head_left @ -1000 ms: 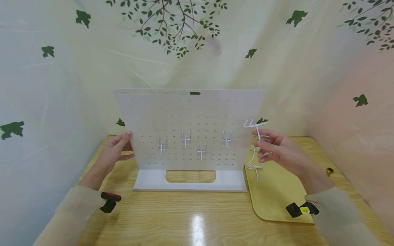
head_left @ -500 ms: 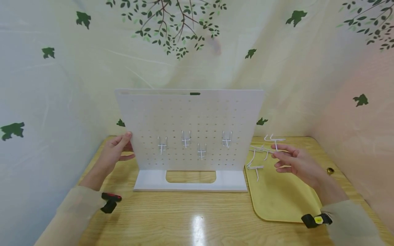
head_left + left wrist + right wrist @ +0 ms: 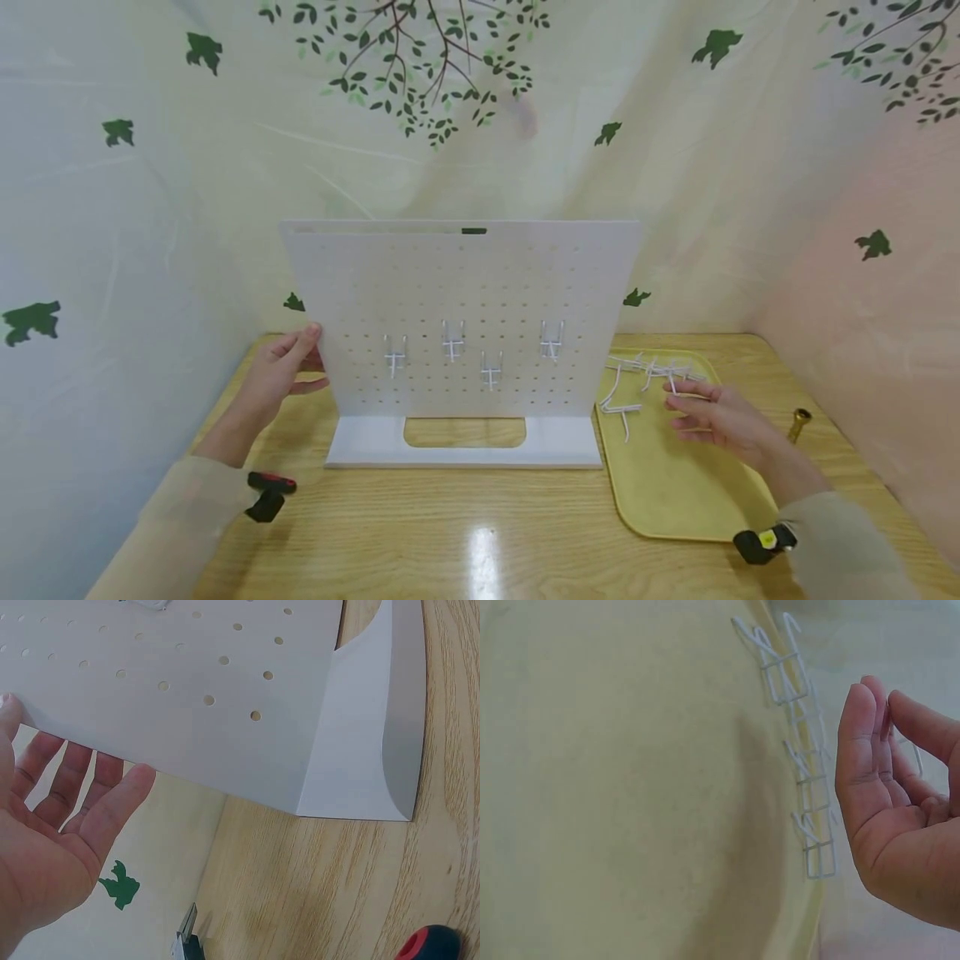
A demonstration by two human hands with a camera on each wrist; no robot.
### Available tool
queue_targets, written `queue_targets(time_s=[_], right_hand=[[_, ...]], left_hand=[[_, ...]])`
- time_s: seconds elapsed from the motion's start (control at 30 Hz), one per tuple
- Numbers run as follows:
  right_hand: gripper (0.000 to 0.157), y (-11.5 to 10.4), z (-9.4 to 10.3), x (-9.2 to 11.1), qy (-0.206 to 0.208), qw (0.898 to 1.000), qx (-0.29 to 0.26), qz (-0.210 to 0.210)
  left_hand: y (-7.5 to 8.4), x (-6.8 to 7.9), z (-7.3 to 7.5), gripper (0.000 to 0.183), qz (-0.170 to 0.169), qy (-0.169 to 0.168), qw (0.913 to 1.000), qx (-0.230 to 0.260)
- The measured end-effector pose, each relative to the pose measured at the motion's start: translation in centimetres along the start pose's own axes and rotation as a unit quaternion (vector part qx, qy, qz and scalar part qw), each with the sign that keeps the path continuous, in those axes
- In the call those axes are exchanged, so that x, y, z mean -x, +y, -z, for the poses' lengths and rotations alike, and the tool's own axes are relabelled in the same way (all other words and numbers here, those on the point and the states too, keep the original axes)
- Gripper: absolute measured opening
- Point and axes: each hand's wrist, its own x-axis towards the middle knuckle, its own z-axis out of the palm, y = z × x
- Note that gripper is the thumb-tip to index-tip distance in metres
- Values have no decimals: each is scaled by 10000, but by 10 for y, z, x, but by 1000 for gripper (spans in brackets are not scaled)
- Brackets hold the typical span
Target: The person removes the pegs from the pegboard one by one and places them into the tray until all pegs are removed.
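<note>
A white pegboard (image 3: 480, 283) stands upright on its flat base, with several wire hooks (image 3: 453, 342) fixed in its holes. My left hand (image 3: 285, 362) grips the board's left edge. In the left wrist view, the left thumb (image 3: 10, 712) lies on the front face and the fingers reach behind the edge. Over the yellow tray (image 3: 675, 492), my right hand (image 3: 716, 417) pinches a white wire hook (image 3: 672, 383) between thumb and fingertips. That hook is mostly hidden behind the hand in the right wrist view. Loose wire hooks (image 3: 810, 780) lie along the tray's far rim, close to the right hand.
Another loose hook (image 3: 622, 412) lies at the tray's left side, close to the board's base. A small brass-coloured object (image 3: 800, 423) stands right of the tray. A black and red rounded end (image 3: 431, 943) shows low in the left wrist view. Leaf-printed cloth (image 3: 585, 67) hangs behind.
My right hand has moved away from the board's right edge, rightward and down to the tray, carrying the wire hook. The left hand and the pegboard have stayed put.
</note>
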Motion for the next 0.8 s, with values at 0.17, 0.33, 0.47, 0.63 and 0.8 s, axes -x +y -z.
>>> queue_targets(time_s=[0.17,0.33,0.47,0.63,0.8], right_hand=[[18,6,3,-1,-110,9995,-173,-247],[17,9,4,0,-164,9990,-252,-342],[16,12,3,0,-197,9984,-324,-413],[15,18,3,-2,-272,9980,-304,-484],[15,24,4,-4,-300,9977,-228,-565]], left_hand=[[-1,0,0,49,26,8,10000,26],[0,0,0,49,56,40,10000,36],[0,0,0,48,69,53,10000,3],[0,0,0,47,80,42,10000,40],[0,0,0,48,81,26,10000,29]])
